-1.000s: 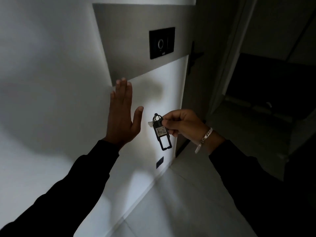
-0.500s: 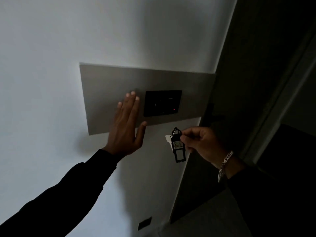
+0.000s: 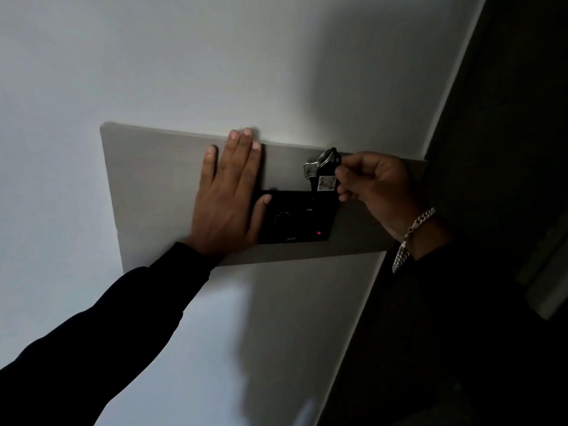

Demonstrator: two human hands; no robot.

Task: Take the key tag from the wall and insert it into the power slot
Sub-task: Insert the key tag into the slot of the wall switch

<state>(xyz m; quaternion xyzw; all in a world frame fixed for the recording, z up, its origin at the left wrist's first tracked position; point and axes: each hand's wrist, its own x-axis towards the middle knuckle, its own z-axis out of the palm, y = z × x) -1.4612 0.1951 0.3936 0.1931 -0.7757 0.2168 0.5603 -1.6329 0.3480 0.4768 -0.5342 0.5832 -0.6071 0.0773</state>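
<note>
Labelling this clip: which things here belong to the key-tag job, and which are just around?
Job: key tag, right hand pinching it, black power-slot unit, left hand flat on the grey panel.
Just around: key, bracelet, dark door.

Key tag at power slot, upper right of black unit.
Key tag [image 3: 325, 182]: black, upright, white label marked "402", metal ring and silver key at top; lower end meets black power slot [image 3: 310, 210] unit; red indicator lit.

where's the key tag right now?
Head view, right of centre: the key tag is pinched in the right hand, at the top right edge of the black switch plate, with the left hand flat on the grey panel.
</note>
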